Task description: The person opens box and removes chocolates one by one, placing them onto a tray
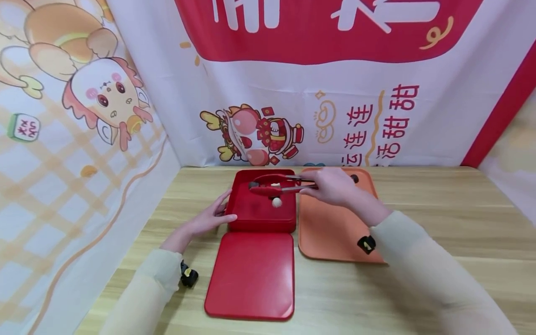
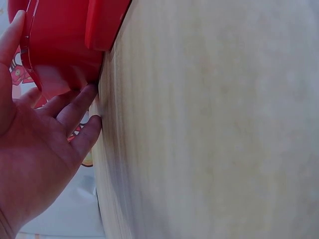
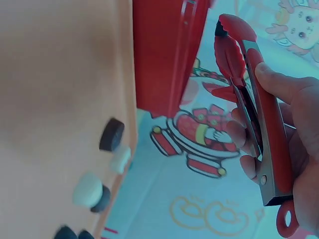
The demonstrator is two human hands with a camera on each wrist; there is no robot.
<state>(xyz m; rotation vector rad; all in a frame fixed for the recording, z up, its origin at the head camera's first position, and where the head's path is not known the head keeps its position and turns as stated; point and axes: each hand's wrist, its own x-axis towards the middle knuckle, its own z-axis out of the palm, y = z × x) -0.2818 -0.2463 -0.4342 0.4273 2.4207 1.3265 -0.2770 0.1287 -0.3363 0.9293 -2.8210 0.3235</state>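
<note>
The right hand (image 1: 332, 186), fingers curled, grips red tongs (image 1: 268, 191) pinching a dark piece (image 1: 253, 185) over the red box (image 1: 255, 226). The left hand (image 1: 211, 217), fingers spread, touches the box's side — probably to steady it. The right wrist view shows white pieces (image 3: 87, 190) on the orange tray (image 1: 326, 228) — hidden in the head view.

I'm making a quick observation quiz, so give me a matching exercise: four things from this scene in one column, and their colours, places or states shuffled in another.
Things:
1. Tongs
2. Box
3. Lid
4. Tray

Descriptions:
A. Just in front of the box
B. Orange
C. Held in the right hand
D. Touched by the left hand

Pairs: 1-C, 2-D, 3-A, 4-B.
</note>
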